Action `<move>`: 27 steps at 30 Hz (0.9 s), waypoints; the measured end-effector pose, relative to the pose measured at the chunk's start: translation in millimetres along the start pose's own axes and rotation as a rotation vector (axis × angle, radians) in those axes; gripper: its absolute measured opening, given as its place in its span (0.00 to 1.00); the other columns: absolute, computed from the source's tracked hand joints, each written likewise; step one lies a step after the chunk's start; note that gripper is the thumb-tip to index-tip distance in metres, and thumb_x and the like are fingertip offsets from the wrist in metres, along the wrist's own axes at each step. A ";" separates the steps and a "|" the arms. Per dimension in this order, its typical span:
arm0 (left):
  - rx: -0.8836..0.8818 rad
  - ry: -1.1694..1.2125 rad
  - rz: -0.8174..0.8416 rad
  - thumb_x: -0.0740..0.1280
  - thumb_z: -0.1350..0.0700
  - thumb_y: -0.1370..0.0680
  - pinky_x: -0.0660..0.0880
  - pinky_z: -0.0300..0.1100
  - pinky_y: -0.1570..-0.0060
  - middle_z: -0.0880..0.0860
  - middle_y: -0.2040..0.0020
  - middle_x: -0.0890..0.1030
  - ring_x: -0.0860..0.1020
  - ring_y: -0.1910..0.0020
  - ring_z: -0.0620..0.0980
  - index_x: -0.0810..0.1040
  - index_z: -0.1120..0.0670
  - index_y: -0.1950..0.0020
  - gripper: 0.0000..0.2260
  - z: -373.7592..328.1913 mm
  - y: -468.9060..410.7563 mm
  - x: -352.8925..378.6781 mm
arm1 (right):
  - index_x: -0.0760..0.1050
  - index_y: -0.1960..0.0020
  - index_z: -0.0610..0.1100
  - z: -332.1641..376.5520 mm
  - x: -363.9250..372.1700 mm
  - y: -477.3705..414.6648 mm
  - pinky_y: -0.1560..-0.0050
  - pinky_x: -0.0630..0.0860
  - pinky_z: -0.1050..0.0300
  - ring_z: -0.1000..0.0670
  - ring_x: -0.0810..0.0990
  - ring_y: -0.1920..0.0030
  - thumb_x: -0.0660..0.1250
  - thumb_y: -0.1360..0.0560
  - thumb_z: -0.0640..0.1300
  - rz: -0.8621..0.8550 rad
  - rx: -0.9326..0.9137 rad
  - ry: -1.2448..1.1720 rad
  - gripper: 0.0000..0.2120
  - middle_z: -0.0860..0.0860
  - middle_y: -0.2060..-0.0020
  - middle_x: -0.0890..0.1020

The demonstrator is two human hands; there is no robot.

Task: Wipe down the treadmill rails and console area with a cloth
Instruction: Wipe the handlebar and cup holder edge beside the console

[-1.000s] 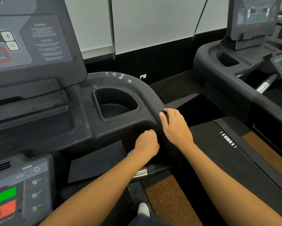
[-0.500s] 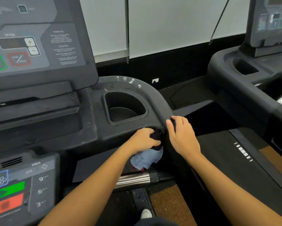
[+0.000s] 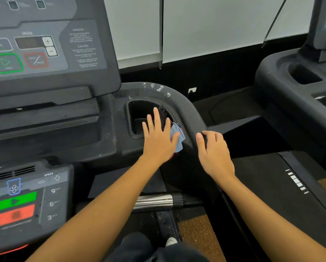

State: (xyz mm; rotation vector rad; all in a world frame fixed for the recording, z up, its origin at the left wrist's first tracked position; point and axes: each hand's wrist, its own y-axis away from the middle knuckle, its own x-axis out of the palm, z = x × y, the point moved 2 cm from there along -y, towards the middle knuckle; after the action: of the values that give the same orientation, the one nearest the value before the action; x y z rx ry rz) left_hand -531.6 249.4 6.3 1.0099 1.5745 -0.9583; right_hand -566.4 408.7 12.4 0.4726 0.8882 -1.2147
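My left hand (image 3: 158, 137) lies flat with fingers spread on a light blue and dark cloth (image 3: 178, 137), pressing it onto the black console tray at the right rim of the cup holder (image 3: 137, 118). Part of the cloth sticks out to the right of my palm; the rest is hidden under it. My right hand (image 3: 214, 154) rests on the curved black rail (image 3: 179, 103) just right of the cloth, fingers curled over the rail's outer edge. White specks mark the rail's top bend. The console panel (image 3: 45, 46) rises at the upper left.
A lower control pad (image 3: 26, 201) with green and red buttons sits at the bottom left. A silver handlebar (image 3: 154, 202) runs below my left forearm. A second treadmill (image 3: 298, 86) stands to the right. The belt deck (image 3: 271, 186) and brown floor strip lie below.
My left hand rose with the cloth from under the tray's front edge onto the top beside the cup holder and opened flat. My right hand stayed on the rail.
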 end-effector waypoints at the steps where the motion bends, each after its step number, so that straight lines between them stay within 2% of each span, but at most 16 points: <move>1: 0.014 -0.049 -0.010 0.50 0.43 0.20 0.43 0.58 0.29 0.63 0.24 0.41 0.44 0.25 0.64 0.55 0.55 0.24 0.27 0.5 0.2 1.6 | 0.70 0.36 0.45 0.5 -0.1 0.1 0.40 0.71 0.49 0.47 0.73 0.41 0.52 0.21 0.57 -0.002 -0.002 0.006 0.22 0.46 0.37 0.72; 4: 0.043 -0.129 -0.041 0.49 0.42 0.21 0.46 0.62 0.30 0.64 0.24 0.51 0.50 0.25 0.63 0.64 0.57 0.28 0.27 6.2 2.3 4.1 | 0.70 0.36 0.45 0.6 0.0 0.6 0.40 0.72 0.47 0.47 0.73 0.40 0.53 0.21 0.57 0.001 0.001 -0.001 0.21 0.46 0.37 0.72; 7: 0.045 -0.205 -0.031 0.50 0.42 0.23 0.59 0.65 0.34 0.66 0.30 0.66 0.64 0.30 0.64 0.76 0.57 0.38 0.26 12.9 5.3 2.4 | 0.70 0.35 0.45 -0.6 0.6 -0.1 0.39 0.71 0.50 0.47 0.72 0.38 0.53 0.20 0.56 0.008 0.014 0.002 0.21 0.46 0.36 0.72; 9: 0.046 -0.172 0.023 0.52 0.44 0.22 0.56 0.64 0.33 0.67 0.30 0.65 0.61 0.29 0.65 0.76 0.58 0.41 0.23 14.2 1.9 -2.5 | 0.70 0.35 0.44 -1.0 1.1 -1.3 0.39 0.69 0.51 0.47 0.72 0.39 0.54 0.20 0.55 0.009 0.025 -0.004 0.20 0.47 0.37 0.72; 11: 0.016 -0.099 0.116 0.50 0.45 0.19 0.47 0.62 0.30 0.66 0.26 0.57 0.51 0.26 0.65 0.72 0.60 0.37 0.23 9.6 -9.5 -6.4 | 0.71 0.36 0.45 -1.2 1.3 -3.1 0.39 0.70 0.49 0.47 0.73 0.40 0.54 0.21 0.56 0.009 0.039 -0.016 0.20 0.48 0.38 0.72; 13: -0.004 -0.068 0.192 0.49 0.46 0.19 0.44 0.61 0.29 0.65 0.26 0.56 0.48 0.26 0.65 0.68 0.61 0.34 0.23 1.9 -24.3 -11.0 | 0.71 0.37 0.46 -0.1 1.0 -5.8 0.39 0.70 0.48 0.48 0.73 0.40 0.53 0.21 0.56 0.003 0.055 -0.007 0.19 0.48 0.39 0.73; 16: 0.001 -0.047 0.238 0.48 0.46 0.18 0.46 0.61 0.29 0.64 0.28 0.62 0.51 0.26 0.66 0.68 0.62 0.33 0.24 -5.0 -37.9 -9.7 | 0.71 0.38 0.46 2.2 2.7 -10.1 0.42 0.68 0.52 0.49 0.73 0.42 0.54 0.20 0.55 -0.007 0.073 0.022 0.18 0.48 0.39 0.74; 20: 0.069 -0.100 0.128 0.48 0.44 0.19 0.47 0.60 0.29 0.61 0.33 0.70 0.57 0.27 0.63 0.73 0.60 0.39 0.24 10.7 -26.7 -8.5 | 0.72 0.38 0.45 8.3 5.4 -15.6 0.43 0.67 0.52 0.47 0.72 0.40 0.54 0.21 0.55 -0.022 0.075 0.047 0.19 0.47 0.39 0.74; 24: 0.064 -0.209 0.107 0.46 0.44 0.19 0.47 0.58 0.29 0.59 0.34 0.72 0.58 0.27 0.61 0.73 0.59 0.39 0.24 53.6 -6.2 -18.0 | 0.72 0.38 0.45 17.4 7.8 -23.5 0.42 0.66 0.54 0.47 0.72 0.39 0.54 0.20 0.55 -0.036 0.029 0.049 0.19 0.47 0.40 0.75; 27: 0.126 -0.322 0.151 0.47 0.46 0.19 0.44 0.60 0.29 0.58 0.33 0.71 0.55 0.26 0.62 0.72 0.58 0.37 0.22 71.8 0.7 -23.4 | 0.73 0.39 0.44 28.7 12.2 -28.3 0.40 0.67 0.53 0.49 0.72 0.40 0.55 0.21 0.54 -0.040 -0.022 0.022 0.18 0.49 0.41 0.76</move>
State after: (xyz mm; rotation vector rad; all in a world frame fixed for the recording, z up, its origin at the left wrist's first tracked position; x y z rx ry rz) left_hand -504.6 179.5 15.2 0.9897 1.1681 -1.0662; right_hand -582.4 371.5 23.6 0.4534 0.9320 -1.2369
